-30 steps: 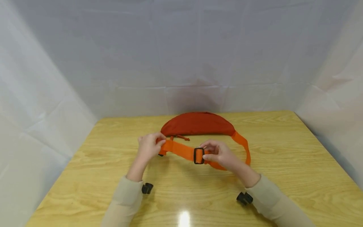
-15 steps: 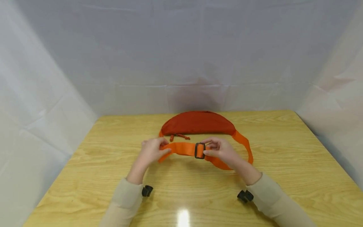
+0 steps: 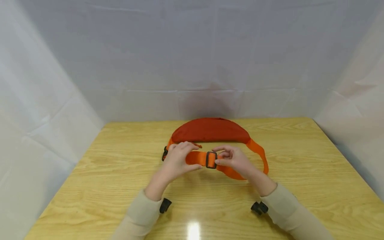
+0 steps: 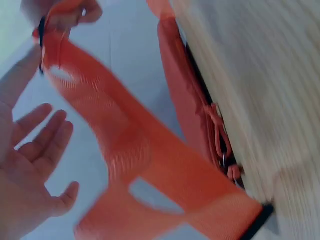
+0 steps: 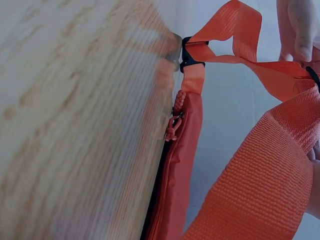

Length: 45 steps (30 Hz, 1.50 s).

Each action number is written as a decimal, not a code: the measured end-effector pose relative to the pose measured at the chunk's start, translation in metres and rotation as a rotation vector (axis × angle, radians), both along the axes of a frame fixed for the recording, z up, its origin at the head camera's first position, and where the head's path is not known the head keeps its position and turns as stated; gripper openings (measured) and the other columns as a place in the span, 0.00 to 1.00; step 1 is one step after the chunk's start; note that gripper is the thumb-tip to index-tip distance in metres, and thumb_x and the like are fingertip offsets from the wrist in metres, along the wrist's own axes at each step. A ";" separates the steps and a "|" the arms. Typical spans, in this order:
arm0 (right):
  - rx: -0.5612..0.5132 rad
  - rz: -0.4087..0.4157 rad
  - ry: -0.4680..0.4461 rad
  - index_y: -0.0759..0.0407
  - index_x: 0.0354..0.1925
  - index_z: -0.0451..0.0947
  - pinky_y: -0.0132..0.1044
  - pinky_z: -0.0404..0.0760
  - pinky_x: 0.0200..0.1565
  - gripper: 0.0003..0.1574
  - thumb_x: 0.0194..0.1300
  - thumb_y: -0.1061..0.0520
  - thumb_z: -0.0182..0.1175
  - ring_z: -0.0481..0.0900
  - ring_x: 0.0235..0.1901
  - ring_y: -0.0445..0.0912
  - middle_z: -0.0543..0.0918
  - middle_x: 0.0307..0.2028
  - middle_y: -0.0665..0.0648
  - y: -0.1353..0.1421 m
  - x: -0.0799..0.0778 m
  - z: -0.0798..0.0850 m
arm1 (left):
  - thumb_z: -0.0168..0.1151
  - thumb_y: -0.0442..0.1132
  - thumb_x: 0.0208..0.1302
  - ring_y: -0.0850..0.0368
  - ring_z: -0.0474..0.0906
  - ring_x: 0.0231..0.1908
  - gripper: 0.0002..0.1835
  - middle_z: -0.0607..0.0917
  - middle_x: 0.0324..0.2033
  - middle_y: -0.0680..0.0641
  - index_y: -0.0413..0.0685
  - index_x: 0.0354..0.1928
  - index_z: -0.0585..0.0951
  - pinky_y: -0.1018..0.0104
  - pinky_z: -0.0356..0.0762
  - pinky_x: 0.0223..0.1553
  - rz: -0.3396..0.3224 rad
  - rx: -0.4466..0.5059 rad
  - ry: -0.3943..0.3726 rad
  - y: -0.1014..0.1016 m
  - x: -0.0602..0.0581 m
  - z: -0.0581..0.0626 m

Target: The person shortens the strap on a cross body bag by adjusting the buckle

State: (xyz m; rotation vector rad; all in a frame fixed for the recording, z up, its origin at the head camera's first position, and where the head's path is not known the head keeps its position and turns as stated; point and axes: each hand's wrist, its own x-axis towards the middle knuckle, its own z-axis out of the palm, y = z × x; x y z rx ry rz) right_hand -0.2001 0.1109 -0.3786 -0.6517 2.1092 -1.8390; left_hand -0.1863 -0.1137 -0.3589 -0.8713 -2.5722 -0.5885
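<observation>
A red waist bag [image 3: 210, 130] lies at the back of the table, its orange webbing strap [image 3: 196, 157] looped toward me. My right hand [image 3: 235, 161] pinches the strap just right of a black slider buckle [image 3: 211, 160], thumb at the slider's edge. Around the strap left of the slider, my left hand [image 3: 177, 161] has thumb and fingers spread apart; the left wrist view shows its fingers loose beside the raised webbing [image 4: 115, 110]. A black side buckle [image 3: 165, 153] joins the strap near the bag's left end.
Red zipper pulls [image 5: 173, 125] hang from the bag's zip. Black wrist mounts [image 3: 259, 208] stick out from both cuffs. A pale cloth backdrop [image 3: 210, 66] stands right behind the wooden table [image 3: 300, 160], with cloth at both sides.
My left hand has let go of the strap's left part and moved right, toward the slider. The side buckle has come into sight at its left. My right hand keeps its pinch.
</observation>
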 end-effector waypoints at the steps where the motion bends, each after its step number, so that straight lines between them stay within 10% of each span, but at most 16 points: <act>1: -0.008 0.005 -0.005 0.72 0.53 0.66 0.39 0.76 0.37 0.28 0.55 0.63 0.61 0.78 0.31 0.49 0.80 0.31 0.61 0.000 0.000 0.000 | 0.73 0.50 0.38 0.56 0.72 0.42 0.29 0.78 0.40 0.51 0.46 0.45 0.77 0.54 0.60 0.44 -0.035 -0.005 0.023 0.003 0.001 -0.001; 10: -0.063 0.053 -0.021 0.74 0.54 0.64 0.39 0.76 0.38 0.29 0.55 0.64 0.60 0.79 0.31 0.48 0.80 0.31 0.60 -0.003 0.004 0.004 | 0.74 0.47 0.38 0.55 0.73 0.43 0.30 0.80 0.40 0.48 0.42 0.46 0.76 0.57 0.61 0.47 -0.187 0.018 0.122 0.019 0.003 -0.006; 29: 0.092 0.045 0.067 0.67 0.44 0.74 0.38 0.75 0.38 0.18 0.61 0.54 0.56 0.77 0.35 0.49 0.79 0.36 0.58 0.010 0.001 0.001 | 0.73 0.42 0.41 0.57 0.72 0.38 0.25 0.77 0.38 0.49 0.41 0.43 0.77 0.59 0.64 0.41 -0.249 0.190 0.114 0.017 -0.001 -0.006; 45: -0.006 0.048 -0.031 0.71 0.40 0.73 0.34 0.75 0.34 0.16 0.59 0.58 0.58 0.76 0.28 0.42 0.80 0.29 0.52 0.015 -0.004 0.003 | 0.73 0.38 0.41 0.56 0.71 0.39 0.24 0.76 0.38 0.47 0.40 0.43 0.76 0.68 0.70 0.39 -0.282 0.210 0.097 0.019 0.002 -0.007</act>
